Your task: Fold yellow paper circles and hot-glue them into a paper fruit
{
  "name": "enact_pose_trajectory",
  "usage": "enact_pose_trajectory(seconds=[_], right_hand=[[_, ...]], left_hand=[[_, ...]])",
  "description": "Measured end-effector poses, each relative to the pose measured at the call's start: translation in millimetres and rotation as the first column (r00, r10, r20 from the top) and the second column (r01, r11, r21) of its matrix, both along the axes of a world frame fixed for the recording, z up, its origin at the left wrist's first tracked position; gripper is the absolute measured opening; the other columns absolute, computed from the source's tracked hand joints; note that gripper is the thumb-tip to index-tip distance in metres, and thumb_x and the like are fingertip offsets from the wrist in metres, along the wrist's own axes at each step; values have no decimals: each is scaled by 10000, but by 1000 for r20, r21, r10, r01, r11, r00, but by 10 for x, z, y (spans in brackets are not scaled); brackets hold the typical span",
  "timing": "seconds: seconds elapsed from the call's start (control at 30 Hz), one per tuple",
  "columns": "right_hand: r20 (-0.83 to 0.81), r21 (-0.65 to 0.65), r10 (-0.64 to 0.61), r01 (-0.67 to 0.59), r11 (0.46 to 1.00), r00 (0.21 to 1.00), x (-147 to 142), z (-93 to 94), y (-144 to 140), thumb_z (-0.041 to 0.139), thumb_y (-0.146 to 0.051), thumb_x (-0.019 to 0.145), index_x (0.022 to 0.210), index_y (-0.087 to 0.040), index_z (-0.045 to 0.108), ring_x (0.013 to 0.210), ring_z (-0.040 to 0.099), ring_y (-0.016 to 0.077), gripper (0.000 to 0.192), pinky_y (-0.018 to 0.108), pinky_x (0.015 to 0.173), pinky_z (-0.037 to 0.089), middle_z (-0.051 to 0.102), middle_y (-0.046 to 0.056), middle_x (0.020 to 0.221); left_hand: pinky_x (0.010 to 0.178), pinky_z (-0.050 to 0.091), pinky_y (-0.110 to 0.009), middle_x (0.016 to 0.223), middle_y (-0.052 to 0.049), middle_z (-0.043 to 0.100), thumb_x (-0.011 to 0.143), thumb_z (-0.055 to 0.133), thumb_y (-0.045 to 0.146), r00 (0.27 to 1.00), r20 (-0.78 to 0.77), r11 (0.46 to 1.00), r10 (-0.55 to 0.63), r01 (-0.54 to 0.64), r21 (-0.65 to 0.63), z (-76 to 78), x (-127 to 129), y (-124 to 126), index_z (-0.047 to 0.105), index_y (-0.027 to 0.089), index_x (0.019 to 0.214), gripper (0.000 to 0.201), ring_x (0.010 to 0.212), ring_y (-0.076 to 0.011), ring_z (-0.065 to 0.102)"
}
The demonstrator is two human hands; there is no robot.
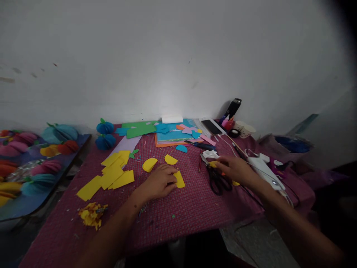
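Note:
My left hand (160,182) rests on the table with bent fingers and thumb on a small yellow paper piece (180,179). Just beyond it lie two yellow paper half-circles, one (150,165) to the left and a flatter one (170,159) to the right. My right hand (235,169) is closed above black-handled scissors (219,181), a small yellow paper piece (214,164) at its fingertips. The scissors lie on the cloth, their blades pointing away. A crumpled white scrap (210,154) and a red pencil (200,160) are beside them.
Yellow paper rectangles (113,173) overlap at left, near a crumpled yellow paper clump (92,215). Blue paper balls (105,141) stand behind. At the back are coloured sheets (175,137) and a phone (212,127). A white power strip (264,173) with cables lies right.

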State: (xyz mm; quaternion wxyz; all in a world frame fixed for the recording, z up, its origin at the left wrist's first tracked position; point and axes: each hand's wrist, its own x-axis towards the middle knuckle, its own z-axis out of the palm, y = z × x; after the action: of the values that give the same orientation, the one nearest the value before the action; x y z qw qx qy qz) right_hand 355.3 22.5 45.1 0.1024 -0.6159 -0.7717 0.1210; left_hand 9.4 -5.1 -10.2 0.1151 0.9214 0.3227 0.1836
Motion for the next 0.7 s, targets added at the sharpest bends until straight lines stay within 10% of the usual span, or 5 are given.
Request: enact_pose_trajectory(seconds=[0.33, 0.7], right_hand=[[-34, 28, 477, -476, 879, 878, -1494, -296, 456, 661, -254, 832, 1009, -150, 704, 979, 617, 222, 209, 281, 810, 415, 714, 98, 1061], [98, 62, 441, -447, 892, 892, -1618, -474, 539, 500, -295, 959, 925, -123, 719, 987, 621, 233, 281, 296, 845, 405, 722, 146, 1028]], left_hand=[[991, 426, -419, 1079, -47, 667, 916, 611, 309, 1000, -2, 1000, 14, -14, -18, -8, 5, -1, 726, 236, 920, 136, 1096, -237, 584], [970, 433, -405, 1010, -56, 660, 899, 624, 288, 1000, -29, 1000, 8, -9, -9, -30, 5, -2, 706, 207, 876, 116, 1048, -236, 588]])
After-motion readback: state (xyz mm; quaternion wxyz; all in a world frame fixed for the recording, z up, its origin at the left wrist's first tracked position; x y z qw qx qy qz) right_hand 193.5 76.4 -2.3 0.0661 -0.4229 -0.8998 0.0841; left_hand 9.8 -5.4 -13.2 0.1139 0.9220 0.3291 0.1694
